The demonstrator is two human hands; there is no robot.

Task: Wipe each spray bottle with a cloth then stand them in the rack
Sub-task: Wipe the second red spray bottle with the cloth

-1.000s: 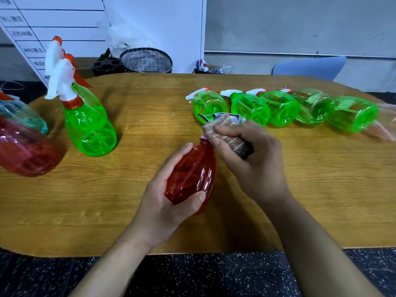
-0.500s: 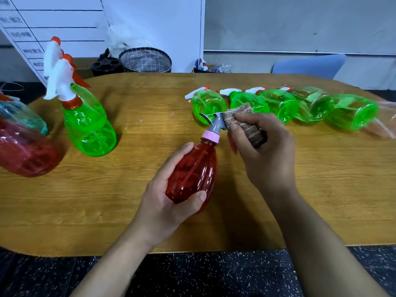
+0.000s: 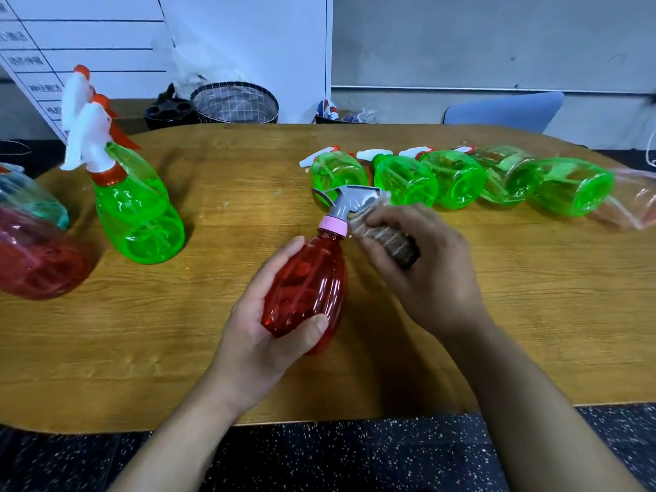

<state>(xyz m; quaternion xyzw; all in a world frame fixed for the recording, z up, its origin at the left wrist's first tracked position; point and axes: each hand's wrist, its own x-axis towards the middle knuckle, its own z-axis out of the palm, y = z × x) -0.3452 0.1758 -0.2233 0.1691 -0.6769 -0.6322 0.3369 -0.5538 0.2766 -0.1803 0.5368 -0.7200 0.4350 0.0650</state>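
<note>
Bottle [image 3: 309, 285] clear red, pink collar, prob. grey trigger.

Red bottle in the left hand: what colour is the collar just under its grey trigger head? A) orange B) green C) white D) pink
D: the red bottle, held in the left hand, has a pink collar beneath its grey trigger head, while the right hand presses the cloth beside it.
</note>
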